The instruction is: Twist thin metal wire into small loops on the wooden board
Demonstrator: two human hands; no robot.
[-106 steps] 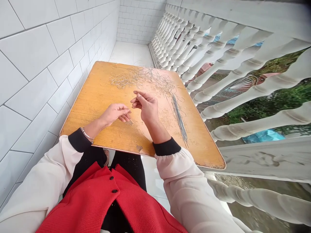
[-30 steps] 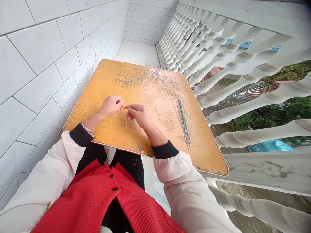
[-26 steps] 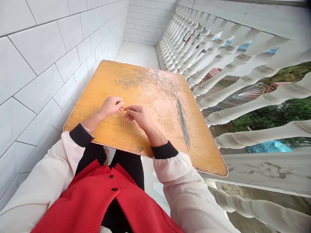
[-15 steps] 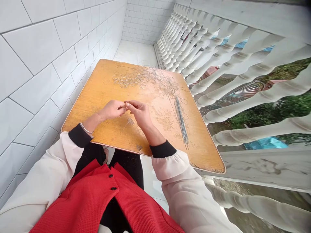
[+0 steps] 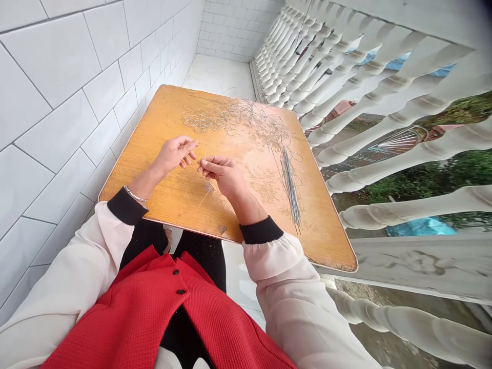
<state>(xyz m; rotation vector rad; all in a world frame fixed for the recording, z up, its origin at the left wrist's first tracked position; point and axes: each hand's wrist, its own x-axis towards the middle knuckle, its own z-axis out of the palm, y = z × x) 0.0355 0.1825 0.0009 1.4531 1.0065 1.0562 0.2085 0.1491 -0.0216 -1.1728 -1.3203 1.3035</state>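
Note:
My right hand [image 5: 225, 174] pinches a thin wire [image 5: 205, 193] between thumb and fingertips above the wooden table. The wire's lower end slants down toward the table's near edge. My left hand [image 5: 177, 152] hovers just to the left and a little farther off, apart from the right. Its thumb and forefinger come together at the tips while the other fingers curl loosely. Whatever lies in that pinch is too fine to make out. Beyond both hands spreads a heap of looped, tangled wire [image 5: 207, 121]. A bundle of straight grey wires [image 5: 291, 189] lies to the right.
The worn wooden table [image 5: 130, 169] has rounded corners and peeled patches. A white tiled wall [image 5: 57, 123] runs along the left. On the right stands a white balustrade [image 5: 400, 156], with greenery and a blue sheet [image 5: 421, 227] outside.
My hands were together at the fingertips and are now apart. The left has moved up and away, while the right stays nearly in place with the wire. The view has shifted slightly.

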